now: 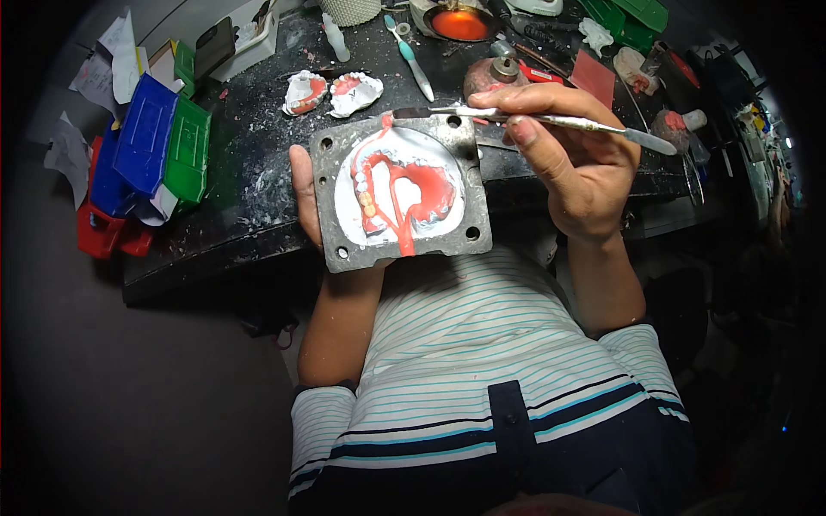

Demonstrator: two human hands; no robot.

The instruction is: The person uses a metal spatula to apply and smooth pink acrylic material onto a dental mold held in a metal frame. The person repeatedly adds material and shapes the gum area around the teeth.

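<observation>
The grey metal flask half, a squarish plate with bolt holes, is up over the edge of the dark workbench, and set in its white plaster is a pink wax denture with a few yellowish teeth. Left hand grips it from behind, fingers wrapped round the left edge. Right hand is pinched shut on a slim metal spatula, blade tip at the flask's top edge.

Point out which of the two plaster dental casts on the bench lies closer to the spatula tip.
The right cast: it sits just above the spatula tip, while the left cast lies farther out.
</observation>
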